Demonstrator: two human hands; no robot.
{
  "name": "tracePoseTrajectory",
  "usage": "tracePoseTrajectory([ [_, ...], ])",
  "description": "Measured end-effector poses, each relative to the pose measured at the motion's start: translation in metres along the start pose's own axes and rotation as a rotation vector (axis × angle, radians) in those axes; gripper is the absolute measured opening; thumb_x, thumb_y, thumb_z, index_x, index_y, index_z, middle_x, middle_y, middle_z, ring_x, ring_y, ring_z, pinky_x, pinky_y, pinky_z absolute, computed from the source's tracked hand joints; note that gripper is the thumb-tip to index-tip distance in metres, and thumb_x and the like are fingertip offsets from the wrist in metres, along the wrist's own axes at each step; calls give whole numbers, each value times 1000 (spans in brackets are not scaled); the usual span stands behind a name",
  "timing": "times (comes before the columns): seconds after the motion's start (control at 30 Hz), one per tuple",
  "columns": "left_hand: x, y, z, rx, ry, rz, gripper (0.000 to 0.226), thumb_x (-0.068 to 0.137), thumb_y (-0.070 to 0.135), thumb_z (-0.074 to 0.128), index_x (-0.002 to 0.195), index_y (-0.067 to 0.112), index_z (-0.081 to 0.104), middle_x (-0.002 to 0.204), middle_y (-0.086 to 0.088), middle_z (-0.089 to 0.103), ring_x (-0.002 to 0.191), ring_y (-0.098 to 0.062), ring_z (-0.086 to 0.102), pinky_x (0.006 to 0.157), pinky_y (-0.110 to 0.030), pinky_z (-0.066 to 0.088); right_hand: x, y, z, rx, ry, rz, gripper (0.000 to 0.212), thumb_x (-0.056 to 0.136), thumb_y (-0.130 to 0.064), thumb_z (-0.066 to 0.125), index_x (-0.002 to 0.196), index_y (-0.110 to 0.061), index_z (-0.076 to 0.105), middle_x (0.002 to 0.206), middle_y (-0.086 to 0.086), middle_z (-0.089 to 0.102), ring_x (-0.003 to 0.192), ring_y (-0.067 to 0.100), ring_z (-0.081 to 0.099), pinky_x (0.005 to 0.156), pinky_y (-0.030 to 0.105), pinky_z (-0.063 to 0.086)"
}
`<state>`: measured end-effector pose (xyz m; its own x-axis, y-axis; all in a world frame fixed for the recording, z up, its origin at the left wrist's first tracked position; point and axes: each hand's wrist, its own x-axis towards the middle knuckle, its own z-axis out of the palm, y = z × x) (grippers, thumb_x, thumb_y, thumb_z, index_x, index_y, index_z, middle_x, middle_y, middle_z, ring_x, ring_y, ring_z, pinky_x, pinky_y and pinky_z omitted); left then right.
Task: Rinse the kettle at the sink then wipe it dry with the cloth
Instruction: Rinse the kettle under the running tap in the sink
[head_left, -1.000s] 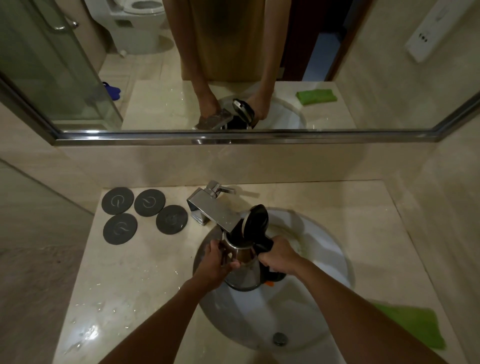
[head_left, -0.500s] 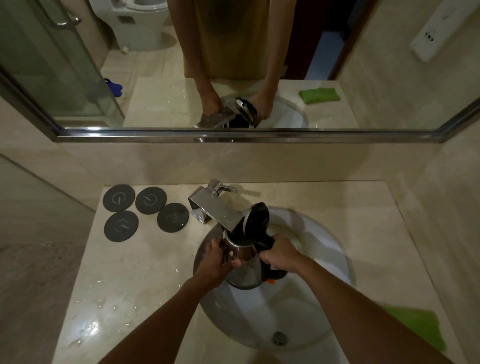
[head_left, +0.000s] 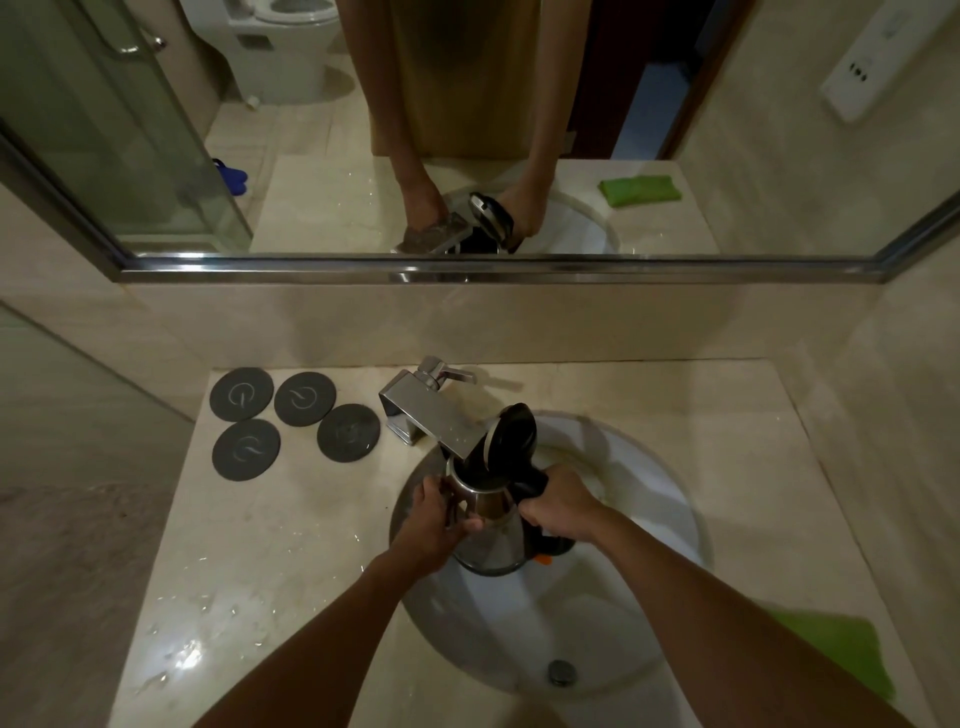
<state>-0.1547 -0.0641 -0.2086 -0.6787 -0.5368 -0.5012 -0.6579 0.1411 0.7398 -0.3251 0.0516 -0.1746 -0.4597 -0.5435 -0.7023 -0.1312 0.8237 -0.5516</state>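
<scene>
Head view: I look down on a steel kettle (head_left: 491, 530) held over the white sink (head_left: 670, 519), its mouth under the square faucet (head_left: 434, 421).
Lid: the black lid (head_left: 514, 434) stands hinged up.
Left hand: my left hand (head_left: 434, 522) is wrapped against the kettle's body.
Right hand: my right hand (head_left: 558, 509) is clamped on the black handle.
Water: I cannot tell whether any is running.
Cloth: the green cloth (head_left: 841, 649) lies on the desk (head_left: 270, 561), right of the sink.
Coasters: four dark discs (head_left: 296, 421) sit left of the faucet.

Beige tiled walls (head_left: 467, 322), wide mirror (head_left: 779, 156), dim light, marble counter (head_left: 270, 545)
</scene>
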Motion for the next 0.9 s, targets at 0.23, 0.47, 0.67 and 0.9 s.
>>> tracePoseTrajectory([
  [0.23, -3, -2, 0, -33, -3, 3, 79, 76, 33, 76, 136, 13, 28, 140, -9, 33, 126, -24, 40, 106, -39, 40, 0, 0, 1, 4, -5, 13, 17, 68, -19, 67, 81, -15, 58, 74, 5, 62, 71, 20, 64, 62, 30, 50],
  [0.47, -1, 0, -1, -25, -14, -14, 81, 75, 34, 76, 137, 14, 28, 141, -8, 32, 127, -26, 40, 106, -42, 40, 2, 3, 2, 9, 1, 19, 34, 61, -25, 66, 91, -11, 61, 78, 6, 64, 73, 21, 66, 64, 32, 54],
  [0.67, -3, -1, -3, -6, -23, 17, 79, 77, 36, 74, 137, 14, 26, 139, -10, 32, 126, -27, 41, 106, -44, 40, 0, 1, 3, 11, 4, 30, 30, 65, -23, 67, 91, -11, 59, 77, 5, 63, 72, 20, 66, 61, 29, 50],
  [0.9, -1, 1, -1, -54, -11, 24, 75, 79, 27, 74, 136, 12, 28, 141, -10, 33, 128, -25, 40, 106, -35, 38, 4, 4, 4, 4, 17, 19, 29, 61, -27, 67, 86, -12, 62, 75, 7, 66, 68, 20, 66, 60, 30, 52],
])
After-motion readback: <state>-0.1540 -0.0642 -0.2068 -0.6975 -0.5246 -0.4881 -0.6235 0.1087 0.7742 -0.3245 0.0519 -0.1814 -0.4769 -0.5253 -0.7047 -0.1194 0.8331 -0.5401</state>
